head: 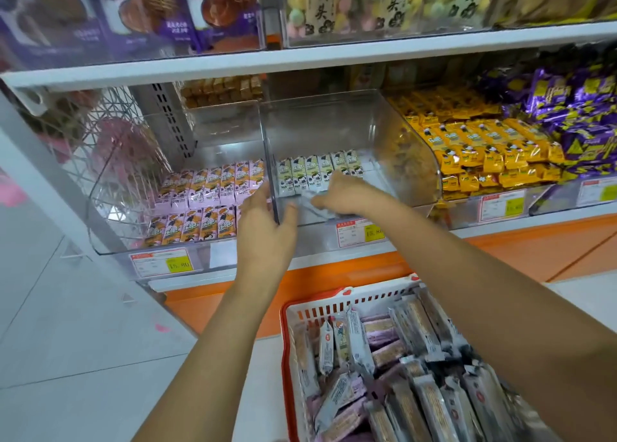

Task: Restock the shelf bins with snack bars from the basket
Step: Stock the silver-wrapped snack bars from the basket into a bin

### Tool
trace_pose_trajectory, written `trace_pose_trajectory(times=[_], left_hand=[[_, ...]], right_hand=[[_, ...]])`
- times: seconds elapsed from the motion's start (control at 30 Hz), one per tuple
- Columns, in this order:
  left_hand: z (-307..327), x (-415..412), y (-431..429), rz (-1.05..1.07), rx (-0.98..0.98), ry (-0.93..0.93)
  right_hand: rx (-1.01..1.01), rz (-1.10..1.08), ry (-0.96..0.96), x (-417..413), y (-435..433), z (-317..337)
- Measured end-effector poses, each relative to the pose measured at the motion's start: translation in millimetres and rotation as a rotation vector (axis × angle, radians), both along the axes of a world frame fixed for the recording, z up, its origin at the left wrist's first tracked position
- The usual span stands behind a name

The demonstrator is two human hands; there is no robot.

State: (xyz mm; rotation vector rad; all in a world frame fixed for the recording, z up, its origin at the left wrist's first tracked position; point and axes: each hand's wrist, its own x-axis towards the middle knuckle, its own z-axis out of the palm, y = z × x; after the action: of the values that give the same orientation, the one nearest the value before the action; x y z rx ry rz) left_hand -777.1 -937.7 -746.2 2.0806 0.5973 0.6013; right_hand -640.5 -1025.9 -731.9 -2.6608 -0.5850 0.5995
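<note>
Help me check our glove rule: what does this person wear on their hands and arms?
Nothing that shows. The left hand and right hand are bare: no gloves, rings or watch visible. The left arm and right arm are uncovered down to the frame's edge, with no sleeve, bracelet or marking.

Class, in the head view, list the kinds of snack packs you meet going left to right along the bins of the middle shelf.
pink snack bars → white snack bars → yellow packs → purple packs
</note>
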Motion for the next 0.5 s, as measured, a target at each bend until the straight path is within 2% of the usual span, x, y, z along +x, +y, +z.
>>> trace_pose_trajectory(times=[0.13,0.27,0.4,0.5], left_hand=[[-1.2,-3.3,6.0,-0.028,0.041,-0.022],[-4.4,-4.9,10.5,-0.039,0.067,0.019],[-4.4,-8.0,12.1,-0.037,0.056,0.034],[-5.1,-13.7,12.8,-0.079,0.049,0.035]], right_hand=[[-0.139,0.028,0.051,-1.6,30.9,-8.7],[-0.263,0.216,0.082,-10.0,47.7,-3.2],[-0.285,0.244,0.042,-13.8,54.6,-5.1],[-0.226,0.229,0.027,-16.3,52.8,-2.5]])
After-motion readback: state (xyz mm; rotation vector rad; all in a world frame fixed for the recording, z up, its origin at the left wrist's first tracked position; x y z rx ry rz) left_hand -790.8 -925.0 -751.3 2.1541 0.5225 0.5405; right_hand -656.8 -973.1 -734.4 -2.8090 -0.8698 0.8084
